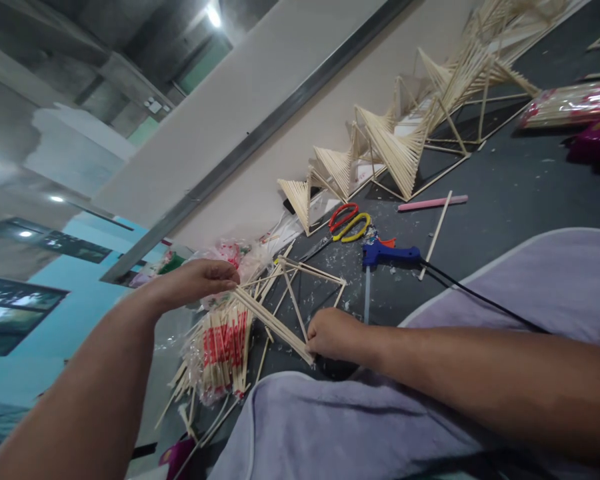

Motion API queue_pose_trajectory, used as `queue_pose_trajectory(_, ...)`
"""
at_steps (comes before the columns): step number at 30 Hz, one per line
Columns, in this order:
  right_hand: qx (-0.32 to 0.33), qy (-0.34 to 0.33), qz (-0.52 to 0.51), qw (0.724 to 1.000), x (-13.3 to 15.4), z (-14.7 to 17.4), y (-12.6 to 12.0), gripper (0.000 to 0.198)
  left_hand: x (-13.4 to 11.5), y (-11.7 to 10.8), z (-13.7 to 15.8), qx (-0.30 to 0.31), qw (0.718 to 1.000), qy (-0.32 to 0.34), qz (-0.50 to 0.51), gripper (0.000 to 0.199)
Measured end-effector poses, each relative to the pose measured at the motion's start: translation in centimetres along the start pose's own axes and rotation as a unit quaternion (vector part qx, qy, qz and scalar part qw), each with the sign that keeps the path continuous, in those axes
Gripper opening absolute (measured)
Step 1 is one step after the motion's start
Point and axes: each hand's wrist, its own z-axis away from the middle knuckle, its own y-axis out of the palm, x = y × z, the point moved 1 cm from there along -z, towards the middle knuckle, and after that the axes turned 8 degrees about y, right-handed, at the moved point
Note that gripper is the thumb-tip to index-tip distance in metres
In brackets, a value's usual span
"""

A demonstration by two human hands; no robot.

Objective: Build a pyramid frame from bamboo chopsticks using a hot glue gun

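Observation:
My left hand [211, 276] is closed at the upper left end of a row of thin wooden sticks [273, 321]. At the row's lower right end, my right hand [334, 333] is also closed, its fingertips mostly hidden. The row belongs to a small open stick frame [314, 272] whose other bars rise behind it. Below my left hand, partly under the row, lies a plastic pack of sticks [224, 350] with red print. A blue glue gun [391, 253] with an orange trigger rests beyond my right hand, beside scissors [349, 223] with red and yellow handles.
Several fanned stick structures [393, 143] stand along the wall. A pink rod [433, 203] and a loose stick [436, 235] lie on the dark grey table [520, 193]. A wrapped stick bundle [570, 107] is at far right. Purple cloth [545, 280] borders the near edge; a black cord [480, 293] crosses it.

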Motion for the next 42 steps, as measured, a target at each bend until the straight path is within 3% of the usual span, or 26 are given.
queue_pose_trajectory(1, 0.0, -0.004, 0.003, 1.0, 0.0, 0.0, 0.0, 0.021, -0.1, 0.1, -0.2, 0.11, 0.993, -0.004, -0.035, 0.015)
queue_pose_trajectory(3, 0.0, -0.011, 0.01, 1.0, 0.0, 0.0, -0.1, 0.021, -0.3, 0.2, -0.4, 0.264, 0.96, -0.01, -0.094, 0.014)
queue_pose_trajectory(4, -0.001, -0.012, 0.012, 1.0, 0.0, 0.0, -0.1, 0.02, -0.5, 0.1, -0.6, 0.283, 0.953, -0.012, -0.111, 0.015)
queue_pose_trajectory(8, -0.004, -0.009, 0.004, 1.0, 0.0, -0.1, 0.0, 0.02, -1.1, 0.2, -1.0, 0.278, 0.95, -0.032, -0.14, 0.017)
queue_pose_trajectory(12, -0.001, -0.013, -0.004, 1.0, 0.1, 0.1, -0.2, 0.018, -1.4, 0.6, -1.0, 0.285, 0.942, 0.014, -0.176, 0.016)
queue_pose_trajectory(16, 0.03, -0.012, -0.024, 0.999, 0.0, 0.2, -0.2, 0.018, -2.2, 0.6, -0.1, 0.245, 0.941, 0.046, -0.227, 0.017)
queue_pose_trajectory(23, 0.084, 0.014, -0.047, 0.995, -0.4, -0.8, 0.8, 0.02, -4.4, -1.5, 3.6, 0.213, 0.921, 0.155, -0.287, 0.022)
queue_pose_trajectory(28, 0.114, 0.051, -0.112, 0.986, -0.4, -0.7, 1.2, 0.013, -4.8, -3.5, 8.3, 0.167, 0.944, 0.162, -0.232, 0.027)
queue_pose_trajectory(31, 0.1, 0.061, -0.155, 0.981, -0.3, -0.6, 1.4, 0.013, -4.9, -1.7, 11.4, 0.158, 0.958, 0.173, -0.166, 0.027)
queue_pose_trajectory(34, 0.093, 0.062, -0.178, 0.978, -0.3, -0.4, 1.0, 0.018, -4.6, 2.1, 13.6, 0.172, 0.96, 0.209, -0.072, 0.026)
queue_pose_trajectory(38, 0.141, 0.052, -0.211, 0.966, 0.0, 0.3, -1.2, 0.008, -3.2, 6.9, 15.1, 0.167, 0.965, 0.204, -0.003, 0.02)
queue_pose_trajectory(42, 0.145, 0.045, -0.224, 0.963, 1.4, 1.9, -3.3, 0.003, -1.7, 8.9, 15.8, 0.141, 0.968, 0.204, 0.042, 0.014)
